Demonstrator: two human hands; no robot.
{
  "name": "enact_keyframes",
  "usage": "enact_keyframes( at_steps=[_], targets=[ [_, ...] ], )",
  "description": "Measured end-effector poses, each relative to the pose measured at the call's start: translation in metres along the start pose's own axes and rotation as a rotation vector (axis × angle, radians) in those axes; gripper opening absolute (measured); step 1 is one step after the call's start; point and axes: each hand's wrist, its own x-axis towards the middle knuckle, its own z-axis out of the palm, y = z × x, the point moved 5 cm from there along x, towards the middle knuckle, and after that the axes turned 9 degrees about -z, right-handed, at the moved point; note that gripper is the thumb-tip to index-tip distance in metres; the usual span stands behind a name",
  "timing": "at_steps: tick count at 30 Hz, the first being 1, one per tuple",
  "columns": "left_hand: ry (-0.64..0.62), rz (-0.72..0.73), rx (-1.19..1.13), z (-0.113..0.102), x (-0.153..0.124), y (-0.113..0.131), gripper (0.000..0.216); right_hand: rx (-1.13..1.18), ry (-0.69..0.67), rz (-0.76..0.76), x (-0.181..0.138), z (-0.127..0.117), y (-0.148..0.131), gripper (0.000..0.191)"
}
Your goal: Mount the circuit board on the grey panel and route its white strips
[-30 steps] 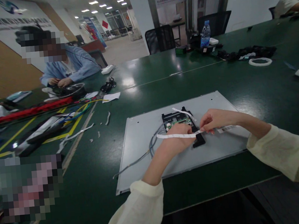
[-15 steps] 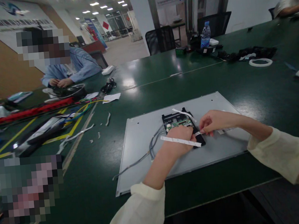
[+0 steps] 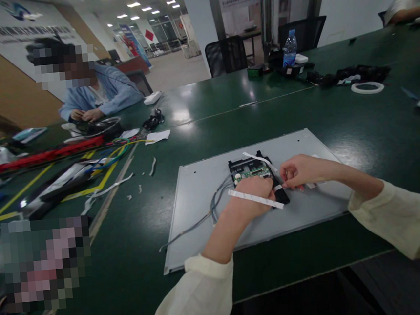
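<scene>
A black plastic frame with a green circuit board lies on a pale grey panel. My left hand rests curled over the frame's near side; its fingertips are mostly hidden. Across the back of that hand sits a loose white strip. My right hand is closed in a pinch at the frame's right edge, on the end of a short white tape strip that crosses the frame. Another white strip curls over the frame's far side. Grey cables run out to the left.
Left of the panel lie white scraps, a red strip-shaped object, tools and wires. Further back are a water bottle, black bundles and a white ring. A person in a blue top sits across the green table.
My hands stay almost in the same place, with the right fingers slightly shifted at the tape strip. The whole view has moved a little.
</scene>
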Motion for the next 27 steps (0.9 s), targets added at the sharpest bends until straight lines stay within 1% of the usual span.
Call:
enact_keyframes(
  at_steps=[7, 10, 16, 23, 27],
  targets=[
    [0.023, 0.016, 0.007, -0.003, -0.002, 0.000, 0.025, -0.066, 0.001, 0.033, -0.003, -0.004, -0.002, 0.027],
    [0.014, -0.004, 0.002, -0.005, -0.002, -0.001, 0.026, -0.088, -0.003, 0.021, -0.003, -0.005, -0.001, 0.024],
    [0.010, -0.003, -0.022, -0.008, -0.004, -0.004, 0.025, -0.057, -0.029, 0.034, -0.005, -0.008, 0.002, 0.022],
    [-0.066, 0.018, -0.017, -0.009, -0.006, -0.006, 0.022, -0.046, -0.046, 0.058, -0.008, -0.011, 0.004, 0.019],
    [-0.090, 0.026, -0.008, -0.009, -0.007, -0.006, 0.023, -0.046, -0.062, 0.036, -0.009, -0.012, 0.004, 0.018]
  ],
)
